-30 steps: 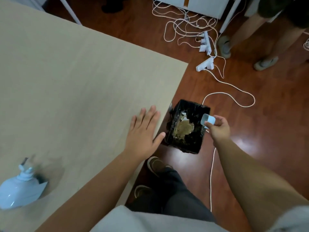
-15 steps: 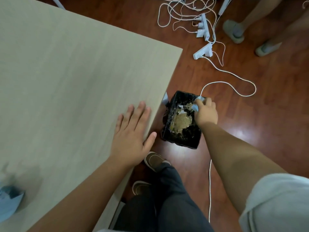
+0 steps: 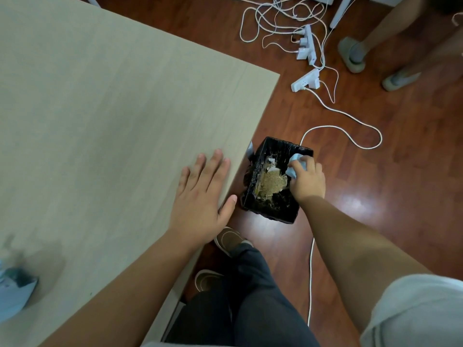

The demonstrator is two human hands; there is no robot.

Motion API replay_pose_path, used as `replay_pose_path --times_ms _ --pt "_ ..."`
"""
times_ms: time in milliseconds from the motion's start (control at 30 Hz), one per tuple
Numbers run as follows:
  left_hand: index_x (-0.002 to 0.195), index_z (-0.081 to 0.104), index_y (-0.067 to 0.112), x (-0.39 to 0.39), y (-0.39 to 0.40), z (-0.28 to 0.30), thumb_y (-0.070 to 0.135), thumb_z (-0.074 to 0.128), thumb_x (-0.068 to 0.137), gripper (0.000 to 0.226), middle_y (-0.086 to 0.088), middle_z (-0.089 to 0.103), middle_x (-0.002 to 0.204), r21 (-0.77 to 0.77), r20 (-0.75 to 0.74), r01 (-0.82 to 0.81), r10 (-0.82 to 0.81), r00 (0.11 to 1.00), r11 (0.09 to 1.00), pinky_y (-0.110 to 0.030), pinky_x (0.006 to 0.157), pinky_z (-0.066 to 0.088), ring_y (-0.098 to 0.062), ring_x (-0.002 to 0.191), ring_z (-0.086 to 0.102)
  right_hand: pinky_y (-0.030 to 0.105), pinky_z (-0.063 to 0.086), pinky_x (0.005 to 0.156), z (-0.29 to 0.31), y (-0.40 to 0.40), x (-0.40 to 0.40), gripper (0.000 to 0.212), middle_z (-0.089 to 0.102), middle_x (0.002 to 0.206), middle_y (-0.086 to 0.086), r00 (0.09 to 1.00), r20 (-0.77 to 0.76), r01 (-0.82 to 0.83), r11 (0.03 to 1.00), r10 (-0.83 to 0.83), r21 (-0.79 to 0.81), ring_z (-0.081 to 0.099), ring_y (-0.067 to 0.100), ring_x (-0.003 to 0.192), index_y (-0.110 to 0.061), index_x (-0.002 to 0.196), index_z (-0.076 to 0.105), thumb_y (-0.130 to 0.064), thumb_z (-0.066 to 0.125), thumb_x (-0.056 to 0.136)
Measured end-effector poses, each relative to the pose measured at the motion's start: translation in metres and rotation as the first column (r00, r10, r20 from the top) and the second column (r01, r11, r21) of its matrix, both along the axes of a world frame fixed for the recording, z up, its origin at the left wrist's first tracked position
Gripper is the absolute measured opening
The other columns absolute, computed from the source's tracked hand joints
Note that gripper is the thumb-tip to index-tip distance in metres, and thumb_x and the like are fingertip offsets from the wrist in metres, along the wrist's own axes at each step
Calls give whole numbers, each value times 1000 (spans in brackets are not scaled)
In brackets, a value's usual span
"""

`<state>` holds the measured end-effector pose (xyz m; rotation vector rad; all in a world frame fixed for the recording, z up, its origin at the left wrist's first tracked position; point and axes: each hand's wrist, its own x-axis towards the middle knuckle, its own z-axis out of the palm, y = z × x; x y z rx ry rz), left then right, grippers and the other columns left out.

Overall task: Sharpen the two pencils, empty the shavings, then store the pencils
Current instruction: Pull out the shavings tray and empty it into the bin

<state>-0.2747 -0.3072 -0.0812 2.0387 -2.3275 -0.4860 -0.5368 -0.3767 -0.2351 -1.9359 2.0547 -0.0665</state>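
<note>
My right hand [image 3: 307,180] grips a small light-blue shavings drawer [image 3: 295,163] and holds it tipped over the mouth of a black bin [image 3: 273,214] on the floor. The bin holds brownish shavings and scraps of paper. My left hand [image 3: 200,199] lies flat, fingers spread, on the beige table [image 3: 112,116] near its right edge. The light-blue sharpener body [image 3: 13,296] sits blurred at the table's lower left, partly cut off by the frame. No pencils are in view.
White cables and power strips [image 3: 307,80] trail across the wooden floor beyond the bin, one cable passing right by it. Another person's feet [image 3: 352,56] stand at the top right. My own legs and shoes [image 3: 229,240] are below the table edge.
My right hand brought the blue drawer from beside the bin's rim down over its opening and turned it over. The view shifted slightly; my left hand stayed flat on the table.
</note>
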Motion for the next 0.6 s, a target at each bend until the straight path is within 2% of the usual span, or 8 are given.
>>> replay_pose_path --times_ms 133,300,400,467,600 --pt "149 11 26 0 1 1 49 43 90 70 6 5 160 -10 -2 3 -3 1000 1000 -45 120 7 -20 147 1 45 45 82 2 -2 4 40 40 138 15 998 31 47 999 -47 -16 43 38 104 -19 108 55 -3 59 72" --pt "149 11 26 0 0 1 49 43 91 71 6 3 160 -2 -15 5 -5 1000 1000 -45 120 6 -19 147 -1 44 46 79 4 -7 3 40 48 131 14 998 53 40 999 -40 6 45 38 103 -18 110 56 -5 61 72" --pt "149 10 26 0 0 2 48 43 91 71 6 3 160 3 -15 7 -7 1000 1000 -45 120 6 -19 147 -2 45 46 82 2 -4 1 41 45 137 15 998 51 49 998 -47 -27 47 37 107 -19 111 56 -7 63 72" --pt "149 10 26 0 0 2 48 44 91 71 6 3 160 4 -15 7 -7 1000 1000 -45 120 5 -19 147 -2 44 45 84 2 -3 -1 42 51 134 14 998 48 29 1000 -29 3 46 37 108 -17 115 56 -7 60 74" --pt "149 10 26 0 0 2 48 45 91 72 6 3 160 1 -15 9 -9 1000 1000 -44 119 4 -19 147 -3 45 43 85 2 0 -1 44 49 136 13 999 35 40 999 -39 -11 44 36 108 -19 115 55 -6 60 74"
